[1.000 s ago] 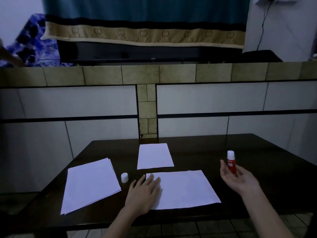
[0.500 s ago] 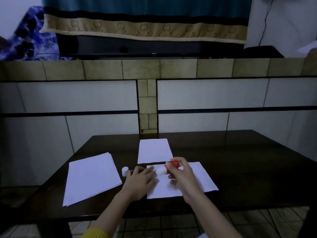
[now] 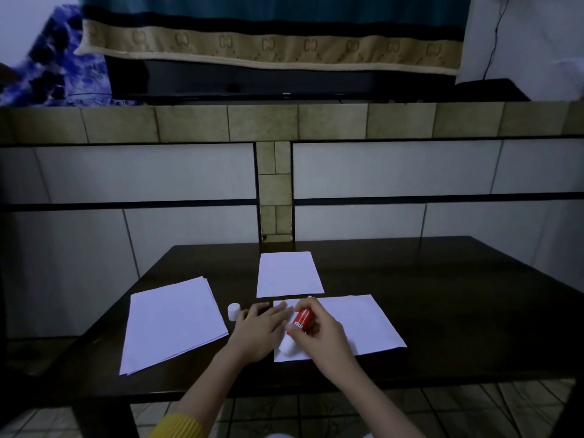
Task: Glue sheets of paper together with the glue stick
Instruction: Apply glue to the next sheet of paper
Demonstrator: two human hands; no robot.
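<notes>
A white sheet of paper [image 3: 363, 324] lies flat near the front edge of the dark table [image 3: 458, 311]. My left hand [image 3: 259, 333] rests flat on the sheet's left edge with fingers straight. My right hand [image 3: 322, 336] grips the red glue stick [image 3: 303, 319], tilted so its white tip [image 3: 287, 346] touches the sheet's near left corner. The stick's white cap [image 3: 234, 311] stands on the table left of my left hand. A smaller white sheet [image 3: 289, 275] lies just behind the near one.
A stack of white sheets [image 3: 172, 322] lies at the table's left side. Behind the table rises a tiled wall [image 3: 189, 172] with a ledge; a curtain hangs above it. Tiled floor shows below the table's front edge.
My right hand brought the glue stick from the right side of the table over to the sheet, then drew its tip down toward the sheet's near left corner. My left hand stayed on the paper.
</notes>
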